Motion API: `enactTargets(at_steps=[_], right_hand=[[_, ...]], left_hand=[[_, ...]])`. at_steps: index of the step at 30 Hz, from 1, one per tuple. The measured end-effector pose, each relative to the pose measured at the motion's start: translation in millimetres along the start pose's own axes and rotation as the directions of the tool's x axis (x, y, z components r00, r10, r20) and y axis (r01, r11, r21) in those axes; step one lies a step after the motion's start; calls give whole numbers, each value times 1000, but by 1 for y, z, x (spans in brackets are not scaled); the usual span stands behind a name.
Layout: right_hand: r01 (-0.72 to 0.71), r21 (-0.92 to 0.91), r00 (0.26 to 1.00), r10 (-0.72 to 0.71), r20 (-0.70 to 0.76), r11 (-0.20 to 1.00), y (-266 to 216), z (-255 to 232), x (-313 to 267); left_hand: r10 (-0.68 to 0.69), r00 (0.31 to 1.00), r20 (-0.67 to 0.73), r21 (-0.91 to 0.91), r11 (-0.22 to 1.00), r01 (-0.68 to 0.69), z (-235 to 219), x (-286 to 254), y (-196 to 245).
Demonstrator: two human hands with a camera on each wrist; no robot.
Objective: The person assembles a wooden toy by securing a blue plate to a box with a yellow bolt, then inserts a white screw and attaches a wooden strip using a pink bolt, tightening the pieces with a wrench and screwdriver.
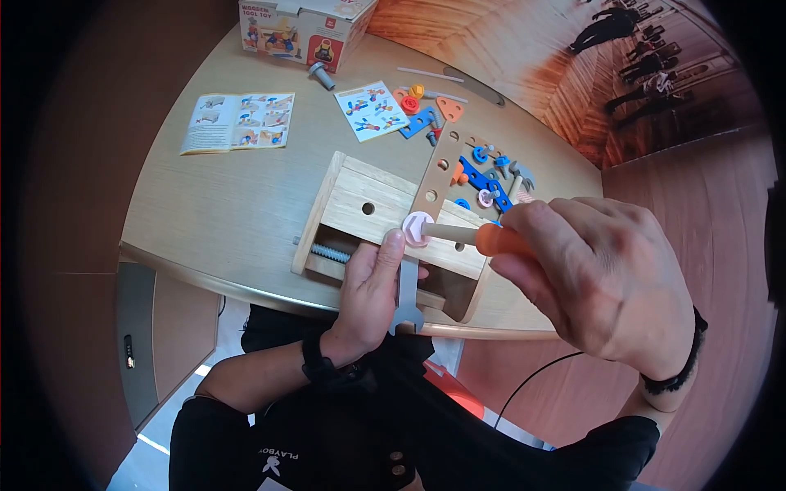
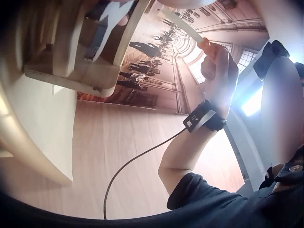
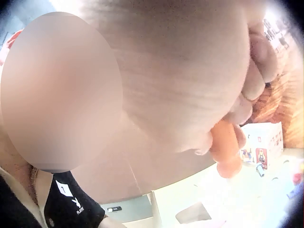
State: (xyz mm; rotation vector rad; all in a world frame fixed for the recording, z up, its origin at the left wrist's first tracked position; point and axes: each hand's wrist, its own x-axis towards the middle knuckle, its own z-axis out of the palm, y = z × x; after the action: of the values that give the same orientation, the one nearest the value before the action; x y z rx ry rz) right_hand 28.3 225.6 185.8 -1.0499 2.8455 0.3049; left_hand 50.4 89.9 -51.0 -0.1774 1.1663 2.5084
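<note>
My right hand (image 1: pixel 602 278) grips the orange handle (image 1: pixel 498 240) of a toy screwdriver. Its pale shaft (image 1: pixel 450 233) points left, its tip at the slotted head of a pink toy screw (image 1: pixel 415 230). The screw head overlaps the lower end of a brown perforated strip (image 1: pixel 442 168), at the front of a wooden toy workbench (image 1: pixel 348 196). My left hand (image 1: pixel 370 286) holds a grey toy wrench (image 1: pixel 408 295) just below, thumb beside the screw head and a fingertip showing past the wrench. The wrench's forked end hangs over the table edge. The remaining left fingers are mostly hidden.
Blue, orange and grey toy parts (image 1: pixel 483 176) lie behind the workbench. Farther back are more parts (image 1: pixel 417 110), an instruction sheet (image 1: pixel 372 110), a grey bolt (image 1: pixel 322 75) and the toy box (image 1: pixel 303 37). An open booklet (image 1: pixel 239 123) lies at left on the table (image 1: pixel 221 192).
</note>
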Motion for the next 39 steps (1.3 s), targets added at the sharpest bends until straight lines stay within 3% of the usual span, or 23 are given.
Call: enactTargets(at_steps=[3,6,11,22,26,29,32,39], right_hand=[[-41,8,997,41,-67,999,-3,4,-2],[12,-129,993,-27,-116,992,-5,5,-4],[30,-243,1000,-30,3,969,-13,13,-20],[-20,-219,999,12,-38,976,-20,15,-36],[-35,-229,999,31,-22,973,-27,21,-50],[-17,-290,1000,11,-23,957,-31,23,-58],[-16,-280,1000,8,-29,960,-32,24,-66],[-13,-210,996,-6,-89,978,-31,41,-88]], left_hand=[[27,1000,3,18,999,-27,1,0,-4],[68,997,-34,24,997,-67,4,1,-9],[101,994,-47,76,992,-97,-3,5,-10],[320,942,96,107,938,-330,-9,12,-15],[332,929,160,55,937,-345,-6,11,-11],[360,918,169,130,915,-383,-10,10,-14],[325,919,223,174,914,-365,-12,5,-14],[419,880,226,270,840,-470,0,4,-17]])
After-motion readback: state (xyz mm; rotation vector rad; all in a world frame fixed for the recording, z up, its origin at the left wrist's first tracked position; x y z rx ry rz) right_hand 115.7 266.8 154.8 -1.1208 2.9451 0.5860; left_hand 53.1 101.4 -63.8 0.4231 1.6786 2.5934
